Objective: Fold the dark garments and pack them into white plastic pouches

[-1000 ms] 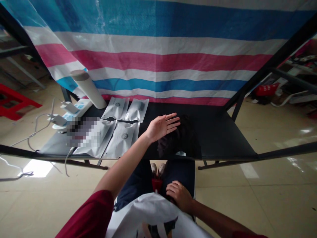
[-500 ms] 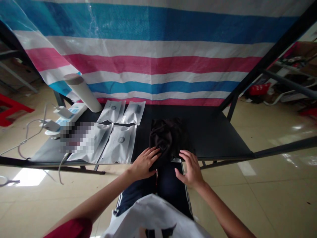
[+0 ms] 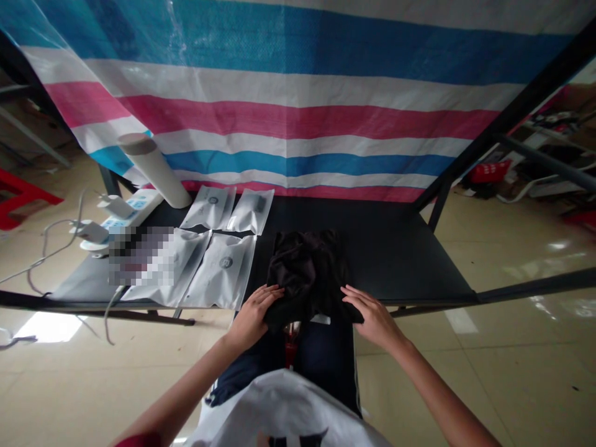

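Note:
A crumpled dark brown-black piece of cloth [image 3: 305, 267] lies at the front edge of the black table, its near end hanging over my lap. It looks like a garment, though its kind cannot be made out. At its near left corner my left hand [image 3: 255, 315] has the cloth between fingers on top and a thumb out of sight. My right hand [image 3: 375, 316] grips the near right corner in the same way. A small white tag [image 3: 321, 319] shows under the near hem, between the hands.
Several pale plastic pouches [image 3: 218, 267] lie on the table [image 3: 395, 248] to the left. Beyond them stand a white cylinder [image 3: 156, 171] and a power strip [image 3: 139, 205] with plugs and cables. A striped tarp [image 3: 298, 118] hangs behind the table.
My hands have moved apart to the cloth's two near corners. The cloth is spread wider and drawn slightly toward me.

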Motion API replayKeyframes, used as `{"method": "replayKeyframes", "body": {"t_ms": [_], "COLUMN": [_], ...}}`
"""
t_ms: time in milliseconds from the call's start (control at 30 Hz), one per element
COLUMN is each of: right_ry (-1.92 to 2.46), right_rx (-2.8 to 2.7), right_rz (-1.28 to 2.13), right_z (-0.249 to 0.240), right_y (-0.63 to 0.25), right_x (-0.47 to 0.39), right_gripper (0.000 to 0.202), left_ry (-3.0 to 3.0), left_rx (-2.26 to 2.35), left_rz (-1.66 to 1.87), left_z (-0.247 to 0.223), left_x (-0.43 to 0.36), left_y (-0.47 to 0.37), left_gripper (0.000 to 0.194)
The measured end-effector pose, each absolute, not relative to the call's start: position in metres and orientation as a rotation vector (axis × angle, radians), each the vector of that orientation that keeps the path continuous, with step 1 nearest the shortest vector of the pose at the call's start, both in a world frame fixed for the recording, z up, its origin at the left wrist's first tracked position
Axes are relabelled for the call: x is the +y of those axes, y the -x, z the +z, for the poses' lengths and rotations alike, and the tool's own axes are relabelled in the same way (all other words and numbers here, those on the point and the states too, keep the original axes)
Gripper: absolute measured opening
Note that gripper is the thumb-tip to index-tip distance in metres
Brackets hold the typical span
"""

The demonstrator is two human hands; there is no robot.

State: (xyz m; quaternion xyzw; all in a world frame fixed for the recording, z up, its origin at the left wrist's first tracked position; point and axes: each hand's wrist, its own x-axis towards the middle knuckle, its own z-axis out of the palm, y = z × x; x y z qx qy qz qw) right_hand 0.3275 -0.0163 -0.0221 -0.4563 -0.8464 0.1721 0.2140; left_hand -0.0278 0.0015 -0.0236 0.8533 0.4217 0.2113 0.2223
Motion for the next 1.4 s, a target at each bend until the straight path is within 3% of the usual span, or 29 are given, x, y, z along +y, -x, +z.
{"method": "replayKeyframes", "body": {"t_ms": [167,267,467,700,833,967,1133,1267,1400], "right_ry": [1.325,1.324,1.294,1.399,1.366,1.428,1.512,1.74,1.942], "right_rx": [-1.868,-1.544,-1.636,-2.163,-2.147,-1.822,-1.468,-1.529,-1.659], "right_rz": [0.658,0.66,0.683,0.526,0.604,0.777,0.766,0.546,0.428], "right_z": [-0.022,-0.017,0.002,-0.013,-0.021,-0.02,-0.026,-0.029,-0.023], "right_y": [-0.322,-0.309,-0.309,-0.343,-0.351,-0.342,-0.319,-0.314,-0.318], "right_x": [-0.005,0.014,0.042,0.016,0.01,0.026,0.069,0.094,0.105], "right_gripper": [0.041,0.028,0.02,0.059,0.041,0.02,0.036,0.03,0.021], "left_ry": [-1.939,-1.749,-1.73,-2.11,-2.114,-1.965,-1.923,-1.94,-1.909], "left_rx": [1.429,1.492,1.342,1.235,1.272,1.567,1.863,1.99,2.054], "left_rz": [0.808,0.898,0.787,0.501,0.491,0.572,0.678,0.597,0.449], "left_z": [-0.02,-0.015,0.003,0.014,0.009,0.002,-0.004,-0.007,-0.004], "left_x": [0.012,0.023,0.033,0.029,0.035,0.046,0.071,0.092,0.105], "left_y": [0.017,0.002,-0.005,0.009,0.015,0.01,-0.009,-0.015,-0.011], "left_gripper": [0.036,0.028,0.03,0.051,0.05,0.025,0.033,0.03,0.049]}}
